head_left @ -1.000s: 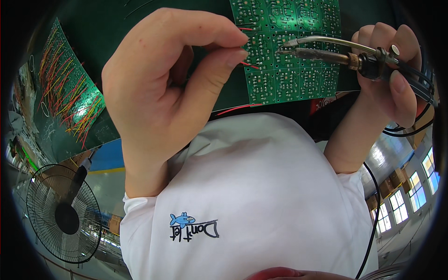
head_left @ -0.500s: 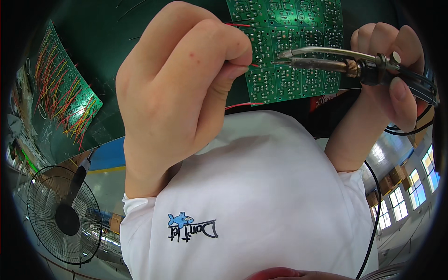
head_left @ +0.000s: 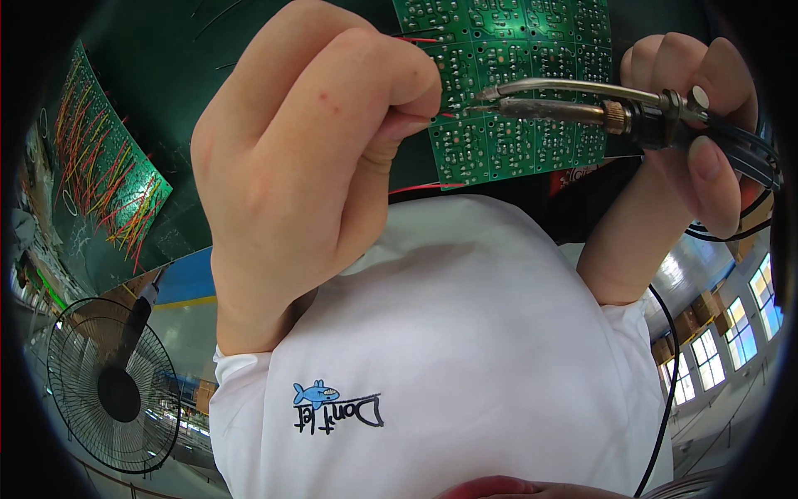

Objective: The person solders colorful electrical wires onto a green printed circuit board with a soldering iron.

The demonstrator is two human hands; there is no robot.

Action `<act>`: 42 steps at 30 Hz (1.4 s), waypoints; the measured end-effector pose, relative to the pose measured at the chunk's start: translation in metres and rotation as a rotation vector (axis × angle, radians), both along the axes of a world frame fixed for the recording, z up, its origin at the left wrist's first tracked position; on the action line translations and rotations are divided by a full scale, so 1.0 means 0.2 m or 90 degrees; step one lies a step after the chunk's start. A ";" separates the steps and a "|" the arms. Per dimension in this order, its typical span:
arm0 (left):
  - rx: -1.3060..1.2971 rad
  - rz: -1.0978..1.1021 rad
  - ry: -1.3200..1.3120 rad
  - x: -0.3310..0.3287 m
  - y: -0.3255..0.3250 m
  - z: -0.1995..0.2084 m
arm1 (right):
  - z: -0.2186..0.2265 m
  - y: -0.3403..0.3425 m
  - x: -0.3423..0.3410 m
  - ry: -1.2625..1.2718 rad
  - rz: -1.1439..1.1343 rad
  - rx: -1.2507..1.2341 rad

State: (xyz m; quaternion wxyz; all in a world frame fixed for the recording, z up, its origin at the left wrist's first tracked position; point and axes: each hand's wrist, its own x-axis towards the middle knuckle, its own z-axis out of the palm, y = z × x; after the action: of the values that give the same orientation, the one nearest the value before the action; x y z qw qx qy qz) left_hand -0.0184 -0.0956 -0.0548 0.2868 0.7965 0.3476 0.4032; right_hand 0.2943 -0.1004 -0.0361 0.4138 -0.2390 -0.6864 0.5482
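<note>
So the left hand (head_left: 307, 158) is curled in a tight pinch left of centre, thumb and index pressed together. Its grip is narrow, and a short red wire (head_left: 447, 114) pokes out from the fingertips over the board, so looks like that's what it's holding.

The right hand (head_left: 682, 179), upper right, has its fingers wrapped around a soldering iron (head_left: 553, 110): dull, scuffed metal barrel, ridged brassy collar, black handle. A smooth, slightly bowed metal tube (head_left: 573, 86) runs above the barrel, clamped at the handle, and both ends sit right by the wire tip. Can't tell if they're actually touching it.

Underneath is the green circuit board (head_left: 524, 137), top centre-right, a shiny flat panel of repeated blocks bumpy with silvery solder blobs. It's on a dark green worktop (head_left: 179, 75) with a few thin black wires (head_left: 218, 18) up top. Over at the left there's a second board (head_left: 143, 198), glossy and bristling with skinny red and yellow wires (head_left: 91, 125). Round wire-caged fan (head_left: 118, 393) lower left.
</note>
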 end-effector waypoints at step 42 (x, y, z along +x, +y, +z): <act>-0.878 -0.315 -0.442 -0.44 -0.65 0.14 | -0.09 -0.03 -0.11 0.321 -0.093 -0.063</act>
State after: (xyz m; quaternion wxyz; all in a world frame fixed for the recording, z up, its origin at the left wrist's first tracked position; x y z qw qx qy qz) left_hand -0.1072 -0.2256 -0.0261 0.8857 0.3239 0.2227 0.2471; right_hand 0.2714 -0.1069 -0.0541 0.5979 -0.1638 -0.5152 0.5918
